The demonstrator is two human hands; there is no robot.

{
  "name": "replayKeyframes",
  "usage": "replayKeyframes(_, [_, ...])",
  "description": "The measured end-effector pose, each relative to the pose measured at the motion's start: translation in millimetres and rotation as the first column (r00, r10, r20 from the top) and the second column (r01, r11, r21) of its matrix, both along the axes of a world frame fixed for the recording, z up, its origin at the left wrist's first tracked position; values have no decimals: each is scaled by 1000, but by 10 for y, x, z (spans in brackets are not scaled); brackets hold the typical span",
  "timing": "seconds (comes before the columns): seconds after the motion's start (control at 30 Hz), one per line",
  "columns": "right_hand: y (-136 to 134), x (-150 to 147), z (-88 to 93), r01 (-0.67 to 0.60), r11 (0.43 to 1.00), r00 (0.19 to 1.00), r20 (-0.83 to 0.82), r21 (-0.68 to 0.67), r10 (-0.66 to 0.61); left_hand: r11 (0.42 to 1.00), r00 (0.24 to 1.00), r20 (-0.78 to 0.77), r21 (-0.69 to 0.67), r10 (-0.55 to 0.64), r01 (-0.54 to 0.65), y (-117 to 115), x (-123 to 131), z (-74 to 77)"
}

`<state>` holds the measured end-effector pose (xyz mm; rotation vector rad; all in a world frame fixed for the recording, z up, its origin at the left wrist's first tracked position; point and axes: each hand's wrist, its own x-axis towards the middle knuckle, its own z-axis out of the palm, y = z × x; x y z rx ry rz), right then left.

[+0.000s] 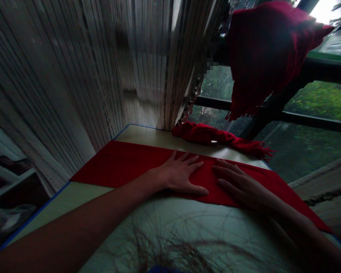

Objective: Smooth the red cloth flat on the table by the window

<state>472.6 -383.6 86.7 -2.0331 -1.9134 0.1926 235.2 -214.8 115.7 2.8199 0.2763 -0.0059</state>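
A long red scarf (110,163) lies flat across the table, folded lengthwise into a band, its right end reaching over the table's edge. My left hand (182,174) rests palm down on the middle of it, fingers spread wide. Just to the right, my right hand (238,182) also lies on the cloth, fingers stretched out and closer together, pointing left. Neither hand grips anything. Behind the band, a second red scarf (224,138) with a fringed end lies bunched in a long roll near the table's far edge.
The pale table (165,216) has a blue edge. A striped string curtain (82,64) hangs behind and to the left. At the right, another red fringed cloth (261,57) hangs in front of the window (321,102). Loose hair crosses the view at the bottom.
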Motion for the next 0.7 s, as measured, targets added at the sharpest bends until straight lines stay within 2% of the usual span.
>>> replayKeyframes(0.13, [8, -30, 13, -7, 1000, 1000, 13, 13, 6, 1000, 1000, -3, 0, 1, -1, 1, 0, 5])
replayKeyframes(0.3, [-26, -34, 93, 7, 1000, 997, -76, -14, -9, 1000, 1000, -8, -19, -1, 1, 6, 1, 4])
replayKeyframes(0.53, [32, 33, -39, 9, 999, 1000, 17, -39, -8, 1000, 1000, -20, 0, 10, -10, -10, -7, 35])
replayKeyframes(0.7, [-29, -19, 86, -13, 999, 1000, -24, 35, 14, 1000, 1000, -23, -10, 11, -11, -6, -12, 33])
